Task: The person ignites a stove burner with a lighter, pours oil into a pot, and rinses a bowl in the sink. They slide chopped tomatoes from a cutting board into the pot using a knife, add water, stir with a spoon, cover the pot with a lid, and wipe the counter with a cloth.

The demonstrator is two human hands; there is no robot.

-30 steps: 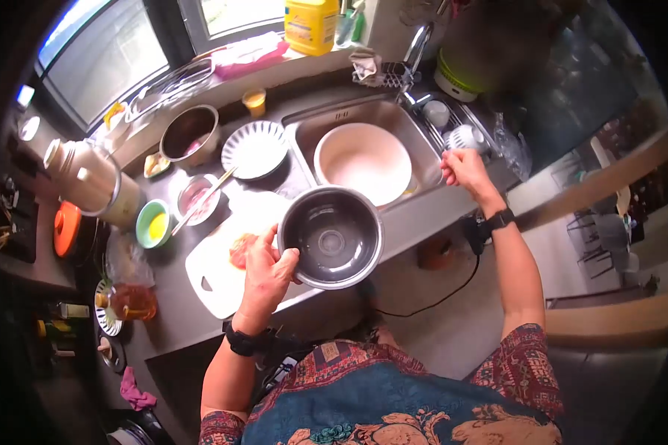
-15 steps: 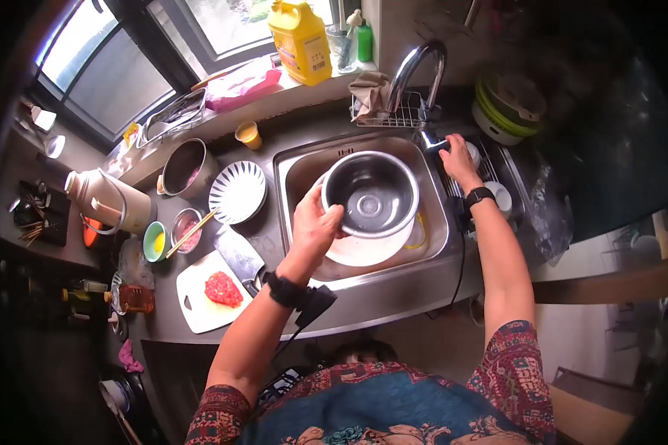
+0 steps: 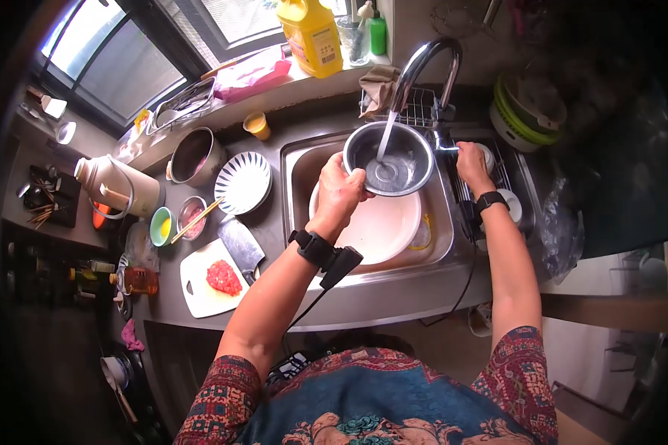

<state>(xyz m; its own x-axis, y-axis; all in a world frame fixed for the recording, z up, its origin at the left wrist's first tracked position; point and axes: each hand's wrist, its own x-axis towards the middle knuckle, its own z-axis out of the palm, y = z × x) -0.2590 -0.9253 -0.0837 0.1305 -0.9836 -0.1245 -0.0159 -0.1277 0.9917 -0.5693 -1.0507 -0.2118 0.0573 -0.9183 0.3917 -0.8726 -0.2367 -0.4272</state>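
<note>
My left hand (image 3: 339,194) grips the left rim of a metal bowl (image 3: 412,172), holding it above the sink (image 3: 293,167). Water (image 3: 386,136) runs from the curved chrome faucet (image 3: 425,55) into the bowl. Below the bowl, a wide pale basin (image 3: 371,233) sits in the sink. My right hand (image 3: 473,165) is closed on the faucet handle (image 3: 447,149), right of the bowl.
Left of the sink are a striped plate (image 3: 243,183), a cleaver (image 3: 241,245), a cutting board (image 3: 194,276) with minced meat (image 3: 223,277), small bowls and a pot (image 3: 194,156). A dish rack (image 3: 503,174) stands on the right.
Water now flows from the faucet into the bowl. The bowl and my left hand have moved up and slightly right, under the spout. My right hand has closed on the faucet handle.
</note>
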